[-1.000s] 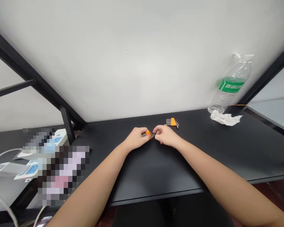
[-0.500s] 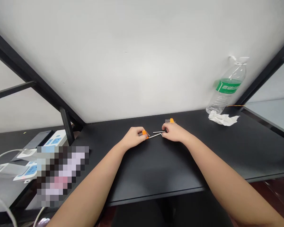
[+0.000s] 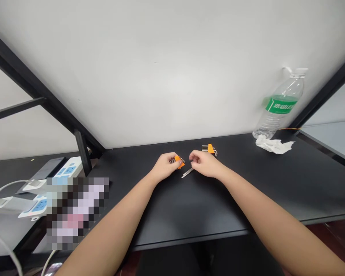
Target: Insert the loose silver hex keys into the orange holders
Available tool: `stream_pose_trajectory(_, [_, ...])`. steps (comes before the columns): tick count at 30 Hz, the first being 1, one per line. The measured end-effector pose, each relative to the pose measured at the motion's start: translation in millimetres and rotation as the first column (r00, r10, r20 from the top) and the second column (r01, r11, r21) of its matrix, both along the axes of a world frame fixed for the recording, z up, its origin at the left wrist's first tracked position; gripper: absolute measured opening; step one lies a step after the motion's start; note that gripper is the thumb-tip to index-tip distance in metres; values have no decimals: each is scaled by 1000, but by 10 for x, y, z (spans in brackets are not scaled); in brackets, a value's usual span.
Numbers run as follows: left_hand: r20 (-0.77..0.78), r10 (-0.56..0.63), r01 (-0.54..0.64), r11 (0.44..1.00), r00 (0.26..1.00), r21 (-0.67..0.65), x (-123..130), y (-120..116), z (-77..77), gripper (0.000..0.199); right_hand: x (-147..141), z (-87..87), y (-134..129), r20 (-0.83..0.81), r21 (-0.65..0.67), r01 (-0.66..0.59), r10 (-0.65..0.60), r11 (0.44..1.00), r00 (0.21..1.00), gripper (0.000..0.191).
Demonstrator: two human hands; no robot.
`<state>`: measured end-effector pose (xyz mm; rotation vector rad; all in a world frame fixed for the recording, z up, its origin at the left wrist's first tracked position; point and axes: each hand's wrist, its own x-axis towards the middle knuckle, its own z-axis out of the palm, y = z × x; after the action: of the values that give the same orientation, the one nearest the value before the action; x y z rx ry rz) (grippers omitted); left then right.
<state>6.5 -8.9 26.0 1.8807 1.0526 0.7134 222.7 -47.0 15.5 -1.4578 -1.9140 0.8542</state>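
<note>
My left hand (image 3: pixel 164 167) is closed around an orange hex key holder (image 3: pixel 178 161), with several metal hex keys sticking out of it. Just to its right, my right hand (image 3: pixel 203 162) has its fingers curled together. Two loose hex keys (image 3: pixel 187 173) run out side by side from beneath its thumb, long ends toward the lower left; their other ends are hidden by the hand. Behind my right hand a second orange hex key holder (image 3: pixel 211 148), filled with keys, lies on the black tabletop (image 3: pixel 186 207).
A clear plastic bottle (image 3: pixel 278 105) with a green label stands against the wall at the back right, a crumpled tissue (image 3: pixel 274 145) in front of it. White power strips (image 3: pixel 40 205) with plugs and cables lie at the left, near a blurred patch.
My right hand has shifted slightly left and down, and the two loose hex keys now lie together, angled to the lower left. The left hand keeps its holder, now tilted differently.
</note>
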Motion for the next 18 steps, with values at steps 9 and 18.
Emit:
stream_pose_trajectory(9, [-76,3,0,999,997,46,41,-42,-8,22,-181,-76,7,-334,-125,-38,-7,991,942,26])
stream_pose_trajectory(18, [-102,34,-28,998,994,61,-11,0,20,16,75,-107,119,242,113,39,-65,993,968,14])
